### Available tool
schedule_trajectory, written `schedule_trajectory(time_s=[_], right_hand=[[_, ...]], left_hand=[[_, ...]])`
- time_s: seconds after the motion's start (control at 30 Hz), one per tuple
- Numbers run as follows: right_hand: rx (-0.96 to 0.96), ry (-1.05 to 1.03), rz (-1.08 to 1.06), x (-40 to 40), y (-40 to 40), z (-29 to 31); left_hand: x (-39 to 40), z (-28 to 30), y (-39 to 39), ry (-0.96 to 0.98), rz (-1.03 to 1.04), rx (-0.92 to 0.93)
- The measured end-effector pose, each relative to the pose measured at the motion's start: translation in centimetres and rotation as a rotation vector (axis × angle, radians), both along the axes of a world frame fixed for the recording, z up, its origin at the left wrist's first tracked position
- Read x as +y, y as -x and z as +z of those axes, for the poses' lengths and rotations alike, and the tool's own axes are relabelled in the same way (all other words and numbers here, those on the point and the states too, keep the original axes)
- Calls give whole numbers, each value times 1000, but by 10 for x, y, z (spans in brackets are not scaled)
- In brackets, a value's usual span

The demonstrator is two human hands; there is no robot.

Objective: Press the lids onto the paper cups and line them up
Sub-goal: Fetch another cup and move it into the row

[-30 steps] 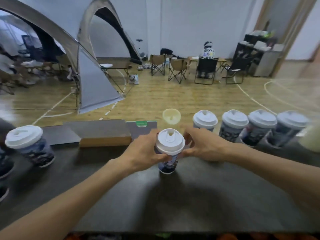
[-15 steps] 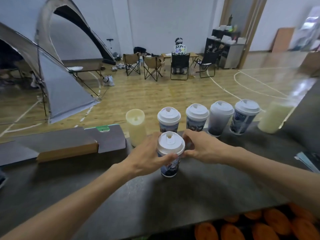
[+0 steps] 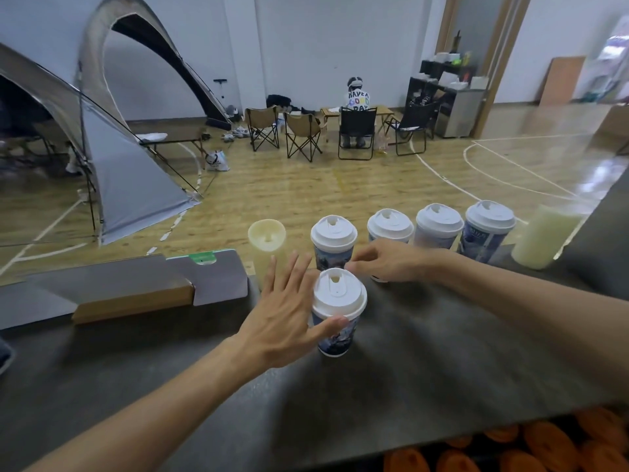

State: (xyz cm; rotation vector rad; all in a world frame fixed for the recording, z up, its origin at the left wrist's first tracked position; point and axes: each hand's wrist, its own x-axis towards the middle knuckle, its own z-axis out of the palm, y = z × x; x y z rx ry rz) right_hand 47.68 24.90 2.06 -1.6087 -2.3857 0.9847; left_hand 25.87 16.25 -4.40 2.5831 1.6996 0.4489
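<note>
A printed paper cup with a white lid (image 3: 337, 311) stands upright on the dark table (image 3: 442, 352) in front of me. My left hand (image 3: 286, 311) is at its left side, fingers spread straight, thumb touching the cup's wall below the lid. My right hand (image 3: 391, 262) hovers just behind and right of the cup, fingers loosely bent, holding nothing. Behind it, several lidded cups stand in a row along the far edge: one (image 3: 333, 241) directly behind, then others (image 3: 389, 226), (image 3: 439, 226), (image 3: 488, 231) to the right.
A pale yellow candle-like cylinder (image 3: 267, 247) stands left of the row, and a second one (image 3: 544, 235) at its right end. A grey folder with a wooden block (image 3: 136, 294) lies at the left. Orange rolls (image 3: 510, 447) show below the table's near edge.
Both hands have let go of the lidded cup: my left hand opened with fingers spread, and my right hand drew back behind it. The view shifted slightly.
</note>
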Motion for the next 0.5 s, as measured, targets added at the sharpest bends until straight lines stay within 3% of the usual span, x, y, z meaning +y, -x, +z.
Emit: schedule_trajectory(time_s=[0.13, 0.4, 0.5], right_hand=[[-18, 76, 17, 3, 6, 4], [26, 9, -6, -4, 5, -2], [138, 10, -16, -9, 0, -10]], left_hand=[[0, -1, 0, 4, -10, 31], [-2, 1, -3, 23, -9, -7], [-3, 1, -3, 34, 3, 16]])
